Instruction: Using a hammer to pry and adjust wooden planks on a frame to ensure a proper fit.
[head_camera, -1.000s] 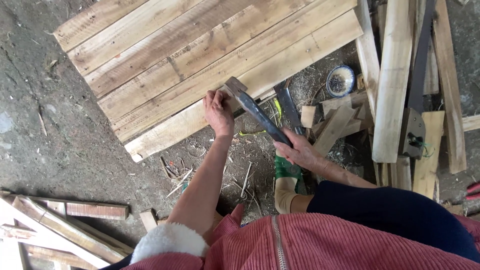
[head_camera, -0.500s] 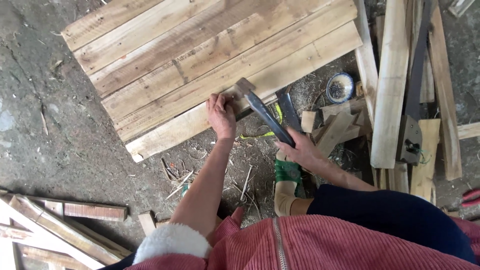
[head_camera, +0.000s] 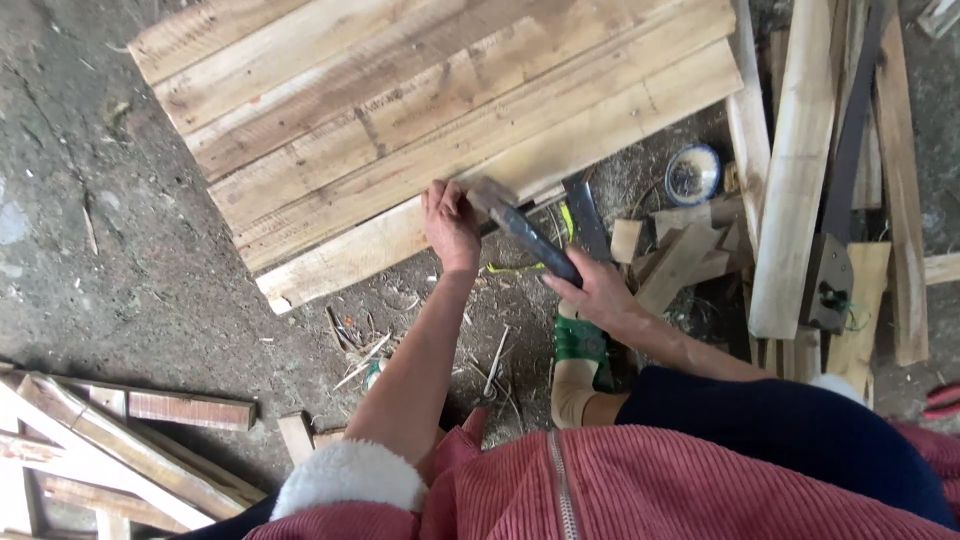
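1. Bottom of frame: red corduroy jacket (head_camera: 620, 490) w/ white fleece cuff (head_camera: 345, 475); dark trouser leg at lower right.
2. Lower left: loose wood strips (head_camera: 110, 440) on concrete floor (head_camera: 90, 260).
3. Centre, below hands: green sandal (head_camera: 580, 340) on foot, amid chips and splinters.
4. Right hand (head_camera: 600, 292), centre-right: fingers closed round dark handle of hammer (head_camera: 520, 225). Handle slants up-left; head sits at near edge of panel, just beside left hand.
5. Left hand (head_camera: 450, 222), centre: fingers bent, tips pressed on near edge of panel. Whether they pinch a nail – cannot tell.
6. Plank panel (head_camera: 400, 110): several boards side by side, fills upper centre/left, lies tilted in frame.
7. Right of hammer: offcuts (head_camera: 680, 260); small round tin (head_camera: 692, 172) beyond them.
8. Far right: long planks (head_camera: 800, 160), running top to bottom.
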